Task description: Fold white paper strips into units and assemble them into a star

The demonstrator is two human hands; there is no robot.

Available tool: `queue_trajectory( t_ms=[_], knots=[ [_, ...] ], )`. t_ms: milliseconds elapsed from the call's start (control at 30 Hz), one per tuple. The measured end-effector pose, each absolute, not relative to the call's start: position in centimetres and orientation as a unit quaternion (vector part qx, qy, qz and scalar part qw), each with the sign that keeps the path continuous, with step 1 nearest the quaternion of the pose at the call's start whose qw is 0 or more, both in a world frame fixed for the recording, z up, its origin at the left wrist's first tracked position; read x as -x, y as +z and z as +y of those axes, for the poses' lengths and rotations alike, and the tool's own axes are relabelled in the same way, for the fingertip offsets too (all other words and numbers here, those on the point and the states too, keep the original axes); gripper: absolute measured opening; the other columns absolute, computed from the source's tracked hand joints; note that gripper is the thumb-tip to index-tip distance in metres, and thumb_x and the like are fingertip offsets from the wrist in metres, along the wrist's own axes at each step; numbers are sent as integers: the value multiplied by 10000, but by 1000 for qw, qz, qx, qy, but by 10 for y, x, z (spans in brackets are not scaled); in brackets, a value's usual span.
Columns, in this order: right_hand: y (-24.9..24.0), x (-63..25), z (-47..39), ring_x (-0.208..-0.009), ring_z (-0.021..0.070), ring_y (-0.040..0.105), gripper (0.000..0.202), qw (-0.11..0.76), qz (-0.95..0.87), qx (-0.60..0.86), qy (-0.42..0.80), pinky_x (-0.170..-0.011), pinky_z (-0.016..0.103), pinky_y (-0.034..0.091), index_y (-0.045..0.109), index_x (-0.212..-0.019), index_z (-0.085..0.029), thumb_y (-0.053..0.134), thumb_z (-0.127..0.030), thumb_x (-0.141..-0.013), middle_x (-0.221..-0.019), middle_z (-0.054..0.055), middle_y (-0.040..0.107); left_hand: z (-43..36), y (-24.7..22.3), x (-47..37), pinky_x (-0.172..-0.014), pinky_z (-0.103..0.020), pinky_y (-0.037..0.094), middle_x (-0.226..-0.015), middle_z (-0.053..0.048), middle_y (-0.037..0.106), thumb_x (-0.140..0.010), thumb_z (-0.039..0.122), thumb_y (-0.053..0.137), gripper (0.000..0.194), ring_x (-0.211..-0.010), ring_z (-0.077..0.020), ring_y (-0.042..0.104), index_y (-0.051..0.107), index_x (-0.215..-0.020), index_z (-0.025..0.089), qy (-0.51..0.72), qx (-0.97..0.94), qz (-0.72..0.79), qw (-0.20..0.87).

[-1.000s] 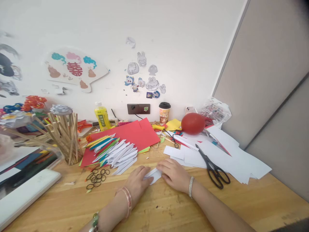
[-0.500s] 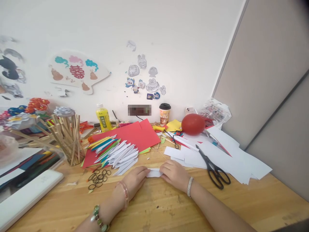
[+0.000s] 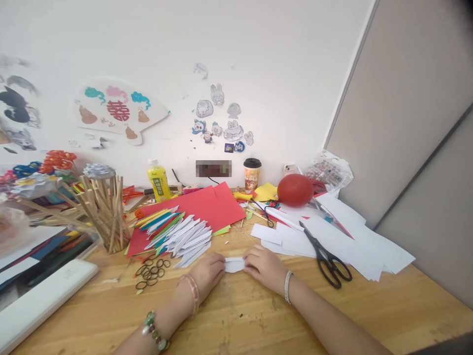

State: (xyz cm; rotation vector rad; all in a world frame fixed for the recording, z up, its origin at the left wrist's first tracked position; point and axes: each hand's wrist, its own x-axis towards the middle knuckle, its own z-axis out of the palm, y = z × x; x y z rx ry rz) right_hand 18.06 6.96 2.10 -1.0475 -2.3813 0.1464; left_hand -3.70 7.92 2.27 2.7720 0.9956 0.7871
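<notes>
Fingers [image 3: 219,259] of the left hand [image 3: 205,274] and right hand [image 3: 269,270] clamp a partly folded white paper [image 3: 234,265] left of the scissors [image 3: 322,255]; folded slips [image 3: 188,237] lie farther left, unfolded sheets [image 3: 386,248] alongside.

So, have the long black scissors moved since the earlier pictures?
No. Against the wooden table, the black scissors lie in the same spot, blades still across the white paper sheets.

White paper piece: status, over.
Both hands gripping folded white paper, one at each end. Scissors off to the right, not in the way.
</notes>
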Motion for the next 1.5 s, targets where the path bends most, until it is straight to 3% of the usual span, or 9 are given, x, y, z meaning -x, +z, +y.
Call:
queue_trajectory(
  t_ms=[200,367,933,1067,1233,1400,1500],
  knots=[
    [18,-176,68,-856,152,500,113,319,-822,453,131,-771,286,410,563,-677,-183,617,-93,-717,-863,12,587,84,17,37,-685,-278,465,-800,-48,559,-850,212,405,207,-751,-159,525,565,-723,176,251,-900,353,45],
    [19,-172,68,-867,164,471,87,323,-798,490,137,-773,295,391,579,-659,-179,624,-134,-717,-858,19,553,86,17,34,-674,-298,444,-779,-49,543,-832,239,439,190,-749,-178,506,572,-713,175,233,-884,402,51],
    [14,-163,66,-836,167,447,106,271,-777,567,35,-737,286,382,527,-647,-177,597,-169,-727,-816,21,520,84,26,22,-683,-299,396,-768,-56,565,-794,201,485,160,-751,-191,520,583,-677,149,149,-843,516,28],
    [14,-163,66,-809,172,443,111,283,-766,575,38,-712,291,382,529,-686,-176,636,-190,-712,-797,15,517,81,27,21,-672,-310,386,-804,-57,564,-801,196,505,105,-769,-204,503,599,-777,157,144,-842,520,-12],
    [11,-163,67,-850,168,432,126,288,-823,490,9,-730,285,372,614,-832,-231,583,-123,-776,-867,18,515,79,23,21,-692,-313,367,-843,-45,540,-846,165,463,178,-816,-204,451,620,-877,242,147,-913,363,-114],
    [10,-165,64,-866,174,435,120,253,-860,441,-33,-748,306,367,666,-852,-255,549,-244,-828,-888,32,540,72,28,27,-681,-297,364,-837,-43,515,-858,156,432,222,-794,-191,436,589,-984,251,125,-920,353,-116],
    [15,-168,60,-892,177,429,184,238,-872,426,-28,-763,314,363,664,-914,-281,515,-200,-844,-920,36,540,65,37,30,-719,-330,365,-876,-53,521,-837,143,454,222,-824,-206,440,590,-979,246,84,-917,371,-121]
  ],
)
